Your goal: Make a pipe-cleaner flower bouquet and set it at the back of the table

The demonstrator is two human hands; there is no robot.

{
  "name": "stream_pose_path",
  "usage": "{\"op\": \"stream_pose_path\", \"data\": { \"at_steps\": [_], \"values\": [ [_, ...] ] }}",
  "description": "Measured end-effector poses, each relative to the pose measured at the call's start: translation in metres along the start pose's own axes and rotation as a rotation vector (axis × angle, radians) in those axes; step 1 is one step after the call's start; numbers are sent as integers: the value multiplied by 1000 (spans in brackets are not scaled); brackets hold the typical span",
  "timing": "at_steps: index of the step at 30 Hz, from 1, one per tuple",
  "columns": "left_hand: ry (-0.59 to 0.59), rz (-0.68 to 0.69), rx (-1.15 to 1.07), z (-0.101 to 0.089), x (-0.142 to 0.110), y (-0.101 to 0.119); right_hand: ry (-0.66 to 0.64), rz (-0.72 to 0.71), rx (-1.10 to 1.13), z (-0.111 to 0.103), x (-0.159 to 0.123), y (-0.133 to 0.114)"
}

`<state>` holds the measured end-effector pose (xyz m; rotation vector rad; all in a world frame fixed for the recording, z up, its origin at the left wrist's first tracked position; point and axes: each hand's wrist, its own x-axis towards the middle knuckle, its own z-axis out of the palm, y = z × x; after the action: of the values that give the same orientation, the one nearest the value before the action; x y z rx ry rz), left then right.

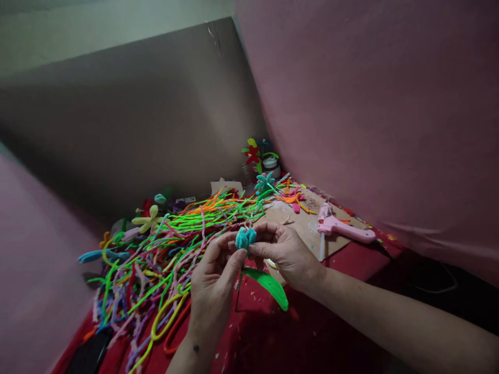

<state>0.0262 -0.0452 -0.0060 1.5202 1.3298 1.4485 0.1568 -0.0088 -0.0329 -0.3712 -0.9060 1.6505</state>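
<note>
The left hand [218, 270] pinches the blue flower [245, 239] between thumb and fingers, and the right hand [284, 254] nips its right side; the flower is held up over the red cloth [312, 327], head at the top, long axis nearly upright, its thin stem [237, 296] running down with the foot leaning slightly left; the green leaf [271, 289] slants down to the right. Beyond lie heaped pipe cleaners [206, 221], leftward, and a pink glue gun [345, 229] on cardboard [304, 236], rightward.
</note>
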Motion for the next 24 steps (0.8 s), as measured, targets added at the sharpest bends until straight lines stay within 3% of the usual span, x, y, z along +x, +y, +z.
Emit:
{"op": "stream_pose_path", "data": {
  "at_steps": [5,24],
  "values": [
    [9,-38,-2,0,-1,9,-35,-2,-36,4,-4,-3],
    [-18,-70,177,0,-7,42,29,-100,-103,16,-18,-2]
  ]
}}
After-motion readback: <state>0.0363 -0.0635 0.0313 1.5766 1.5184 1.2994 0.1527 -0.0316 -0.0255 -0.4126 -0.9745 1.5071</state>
